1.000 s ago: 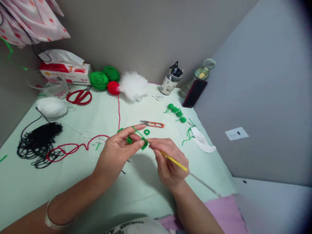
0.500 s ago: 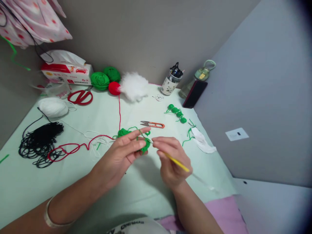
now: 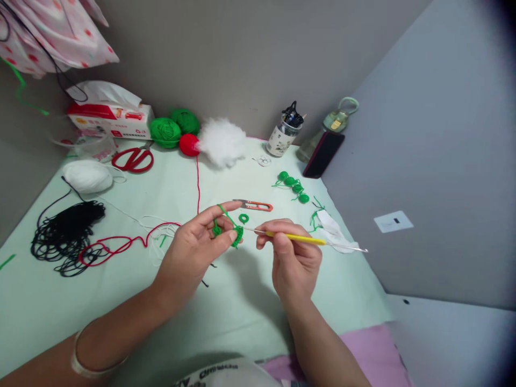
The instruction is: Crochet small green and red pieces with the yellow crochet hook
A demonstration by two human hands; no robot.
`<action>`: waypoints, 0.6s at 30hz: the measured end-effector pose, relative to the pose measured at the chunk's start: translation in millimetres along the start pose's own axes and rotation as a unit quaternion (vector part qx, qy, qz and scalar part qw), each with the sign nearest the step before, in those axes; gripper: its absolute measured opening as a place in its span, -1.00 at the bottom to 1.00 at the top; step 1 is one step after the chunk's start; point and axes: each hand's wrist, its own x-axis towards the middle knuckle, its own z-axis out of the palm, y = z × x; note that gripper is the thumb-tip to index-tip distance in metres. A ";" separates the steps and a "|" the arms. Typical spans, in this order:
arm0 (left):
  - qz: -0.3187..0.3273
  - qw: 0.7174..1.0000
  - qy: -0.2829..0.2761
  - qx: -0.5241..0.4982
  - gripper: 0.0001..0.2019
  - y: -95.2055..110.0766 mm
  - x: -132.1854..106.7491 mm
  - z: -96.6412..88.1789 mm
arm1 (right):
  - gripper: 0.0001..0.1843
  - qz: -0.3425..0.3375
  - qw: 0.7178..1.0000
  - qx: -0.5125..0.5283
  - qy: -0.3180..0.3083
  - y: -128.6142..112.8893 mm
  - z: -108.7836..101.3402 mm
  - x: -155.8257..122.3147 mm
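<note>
Between the thumb and fingers of my left hand [image 3: 193, 242] is a small green crochet piece [image 3: 237, 236]. Green yarn runs up from it over my raised index finger. My right hand [image 3: 296, 255] is closed around a crochet hook [image 3: 300, 237] with a yellow grip and metal ends. The hook's left tip meets the crochet piece; whether it sits inside a stitch is too small to tell. Just beyond my hands lie a small green ring [image 3: 243, 219] and orange thread snips [image 3: 258, 206], whose blade tips are partly covered by my left index finger.
Black yarn [image 3: 68, 234], a white yarn ball [image 3: 87, 176] and red scissors [image 3: 133, 159] lie left. Green balls [image 3: 165, 133], a red ball [image 3: 188, 144] and white stuffing [image 3: 221, 142] line the back. Right are small green balls [image 3: 297, 188], a pen jar [image 3: 281, 140] and a phone [image 3: 323, 154].
My right hand has turned, bringing the hook from a steep slant to nearly level. My left hand has shifted slightly left, its index finger raised, and the green ring shows more fully.
</note>
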 end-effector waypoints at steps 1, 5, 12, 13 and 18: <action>0.002 1.000 0.004 0.010 -0.61 0.7 0.4 -0.9 | -0.86 -0.001 1.000 -0.004 -0.001 -0.9 -0.7 0.2; 0.007 0.999 0.004 0.053 -0.62 2.4 1.3 -4.0 | -0.86 0.027 1.000 0.010 0.012 -2.6 -3.4 3.7; -0.012 0.999 -0.036 0.007 -0.60 2.7 0.9 -0.1 | -0.84 0.084 0.994 0.075 0.013 0.3 -2.2 9.0; -0.018 0.999 -0.041 -0.005 -0.59 3.0 1.2 0.7 | -0.85 0.084 0.993 0.083 0.012 0.7 -2.0 8.8; -0.062 0.995 -0.066 -0.031 -0.48 4.9 2.6 1.2 | -0.86 0.089 0.990 0.106 -0.005 1.3 -1.1 7.4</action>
